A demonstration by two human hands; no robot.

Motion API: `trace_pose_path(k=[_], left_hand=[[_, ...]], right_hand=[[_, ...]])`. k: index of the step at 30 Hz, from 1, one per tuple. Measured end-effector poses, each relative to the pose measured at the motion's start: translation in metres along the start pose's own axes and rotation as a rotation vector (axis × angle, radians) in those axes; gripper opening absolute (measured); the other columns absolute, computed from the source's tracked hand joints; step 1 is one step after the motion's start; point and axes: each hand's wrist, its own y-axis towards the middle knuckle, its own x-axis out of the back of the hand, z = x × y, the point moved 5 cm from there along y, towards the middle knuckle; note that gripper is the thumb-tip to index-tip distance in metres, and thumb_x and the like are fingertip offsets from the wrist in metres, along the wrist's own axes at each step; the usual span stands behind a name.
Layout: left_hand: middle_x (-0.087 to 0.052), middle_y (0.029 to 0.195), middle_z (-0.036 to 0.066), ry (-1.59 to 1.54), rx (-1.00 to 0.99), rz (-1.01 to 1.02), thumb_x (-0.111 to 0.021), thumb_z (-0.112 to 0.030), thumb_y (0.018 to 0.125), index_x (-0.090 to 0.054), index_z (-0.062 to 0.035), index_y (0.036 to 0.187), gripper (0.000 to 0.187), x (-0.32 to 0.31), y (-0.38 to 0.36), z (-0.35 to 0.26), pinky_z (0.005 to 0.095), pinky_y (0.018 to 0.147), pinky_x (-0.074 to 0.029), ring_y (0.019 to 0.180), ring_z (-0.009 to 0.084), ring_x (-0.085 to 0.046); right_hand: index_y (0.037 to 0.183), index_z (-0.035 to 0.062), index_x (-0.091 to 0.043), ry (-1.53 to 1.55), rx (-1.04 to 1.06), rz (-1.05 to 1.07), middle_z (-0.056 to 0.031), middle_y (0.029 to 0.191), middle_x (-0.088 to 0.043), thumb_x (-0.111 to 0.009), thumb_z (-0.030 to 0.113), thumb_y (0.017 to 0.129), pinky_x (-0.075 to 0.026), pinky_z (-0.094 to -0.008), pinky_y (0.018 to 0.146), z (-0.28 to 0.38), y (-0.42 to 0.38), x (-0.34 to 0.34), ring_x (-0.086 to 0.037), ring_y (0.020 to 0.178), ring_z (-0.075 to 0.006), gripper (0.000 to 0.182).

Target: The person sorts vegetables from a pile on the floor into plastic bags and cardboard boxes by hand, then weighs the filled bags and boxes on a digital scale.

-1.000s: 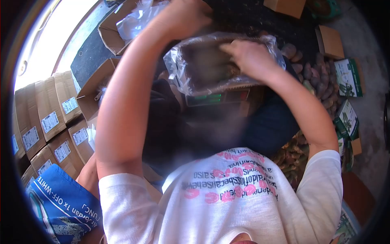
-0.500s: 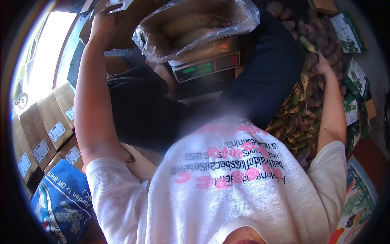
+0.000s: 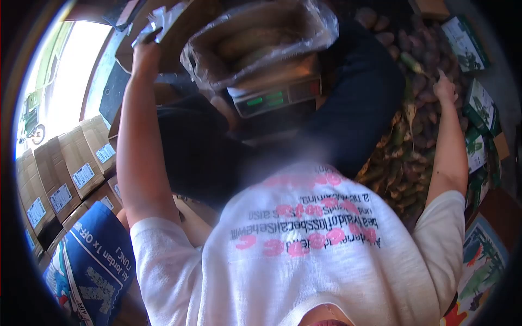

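At the upper left, my left hand (image 3: 145,54) is at the edge of a brown cardboard box (image 3: 126,53), beside crumpled white plastic (image 3: 166,22); its dark fingers are blurred, so I cannot tell whether they grip. My right hand (image 3: 445,89) hovers low over a heap of reddish-purple, sweet-potato-like tubers (image 3: 421,84), index finger stretched out. Left of it lies a pale green root (image 3: 411,62). Between my arms, a carton lined with clear plastic (image 3: 321,30) holds long pale roots (image 3: 253,43) and stands on a digital scale (image 3: 272,102) with lit green digits.
Labelled cardboard boxes (image 3: 70,163) stand along the left side, behind a blue printed bag (image 3: 95,261). Greenish roots (image 3: 402,174) lie beside my right leg (image 3: 364,87). Green-and-white printed cartons (image 3: 481,103) line the right side. A bright doorway (image 3: 73,65) is at upper left.
My left hand has come slightly down and right, along with the white plastic near it. My right hand has shifted right over the tubers, away from the pale green root.
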Motion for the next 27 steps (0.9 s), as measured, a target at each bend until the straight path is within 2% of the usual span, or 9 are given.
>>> trace_pose_path(k=[4, 6, 7, 10, 12, 15, 21, 25, 27], left_hand=[[-0.057, 0.105, 0.009, -0.609, 0.368, 0.170, -0.040, -0.009, 0.086, -0.052, -0.0081, 0.123, 0.039, -0.026, -0.029, 0.004, 0.0397, 0.075, -0.048, 0.085, 0.0208, -0.057], [-0.057, 0.106, 0.009, -0.746, 0.496, 0.125, -0.038, -0.020, 0.087, -0.052, -0.0093, 0.117, 0.035, -0.044, -0.033, 0.027, 0.0484, 0.079, -0.045, 0.090, 0.0226, -0.056], [-0.057, 0.105, 0.010, -0.801, 0.569, 0.125, -0.035, -0.026, 0.088, -0.053, -0.0102, 0.114, 0.035, -0.052, -0.039, 0.033, 0.0513, 0.081, -0.043, 0.092, 0.0238, -0.056], [-0.057, 0.109, 0.013, -0.967, 0.693, 0.301, -0.035, -0.030, 0.084, -0.053, -0.0056, 0.111, 0.041, -0.081, -0.047, 0.069, 0.0520, 0.089, -0.039, 0.099, 0.0288, -0.054], [-0.057, 0.112, 0.014, -1.035, 0.715, 0.493, -0.035, -0.032, 0.082, -0.053, -0.0025, 0.110, 0.045, -0.093, -0.054, 0.086, 0.0526, 0.095, -0.035, 0.104, 0.0321, -0.053], [-0.058, 0.108, 0.010, -0.844, 0.773, 0.316, -0.044, -0.034, 0.084, -0.054, -0.0064, 0.110, 0.039, -0.070, -0.100, 0.045, 0.0478, 0.094, -0.037, 0.100, 0.0272, -0.055], [-0.058, 0.099, 0.007, -0.974, 0.443, 0.276, -0.046, -0.025, 0.090, -0.055, -0.0035, 0.106, 0.028, -0.041, -0.116, 0.017, 0.0360, 0.087, -0.042, 0.088, 0.0223, -0.057], [-0.061, 0.103, 0.014, -1.519, 0.361, 0.543, -0.041, -0.021, 0.092, -0.052, 0.0006, 0.108, 0.029, -0.039, -0.128, -0.044, 0.0412, 0.098, -0.039, 0.097, 0.0258, -0.058], [-0.060, 0.109, 0.018, -1.738, 0.363, 0.800, -0.038, -0.023, 0.092, -0.045, 0.0056, 0.119, 0.040, -0.044, -0.123, -0.049, 0.0420, 0.103, -0.034, 0.102, 0.0283, -0.057]], right_hand=[[0.134, 0.0378, -0.038, 0.356, 0.073, -0.102, -0.0106, 0.128, -0.052, -0.055, 0.024, 0.082, -0.032, -0.0486, 0.101, 0.041, 0.022, 0.046, -0.039, 0.128, -0.0257, 0.057], [0.136, 0.0358, -0.034, 0.454, 0.318, -0.490, -0.0137, 0.140, -0.037, -0.061, 0.021, 0.078, -0.034, -0.0440, 0.102, 0.092, 0.009, 0.076, -0.041, 0.123, -0.0376, 0.066], [0.137, 0.0289, -0.033, 0.758, 0.598, -0.364, -0.0151, 0.140, -0.036, -0.064, 0.022, 0.077, -0.035, -0.0454, 0.100, 0.120, 0.026, 0.079, -0.040, 0.123, -0.0371, 0.068], [0.137, 0.0126, -0.035, 1.564, 0.543, 0.503, -0.0206, 0.130, -0.042, -0.067, 0.037, 0.079, -0.041, -0.0406, 0.092, 0.225, -0.048, 0.101, -0.045, 0.116, -0.0333, 0.071], [0.127, 0.0100, -0.046, 1.518, 0.375, 0.789, -0.0163, 0.126, -0.045, -0.069, 0.045, 0.075, -0.043, -0.0391, 0.086, 0.274, -0.079, 0.085, -0.049, 0.106, -0.0273, 0.066], [0.100, 0.0134, -0.061, 1.490, 0.532, 1.172, -0.0064, 0.103, -0.056, -0.067, 0.040, 0.076, -0.040, -0.0377, 0.085, 0.321, -0.075, 0.040, -0.051, 0.096, -0.0191, 0.037], [0.089, 0.0082, -0.063, 1.451, 0.488, 1.109, -0.0027, 0.085, -0.062, -0.057, 0.021, 0.079, -0.045, -0.0360, 0.083, 0.264, -0.086, 0.081, -0.059, 0.082, -0.0178, 0.017], [0.089, 0.0004, -0.060, 1.926, 0.546, 1.263, -0.0133, 0.091, -0.064, -0.048, 0.014, 0.082, -0.045, -0.0389, 0.089, 0.265, -0.105, 0.101, -0.060, 0.091, -0.0290, 0.020], [0.091, -0.0023, -0.061, 2.039, 0.705, 1.626, -0.0177, 0.100, -0.063, -0.043, 0.017, 0.083, -0.043, -0.0418, 0.093, 0.269, -0.117, 0.109, -0.058, 0.097, -0.0332, 0.028]])
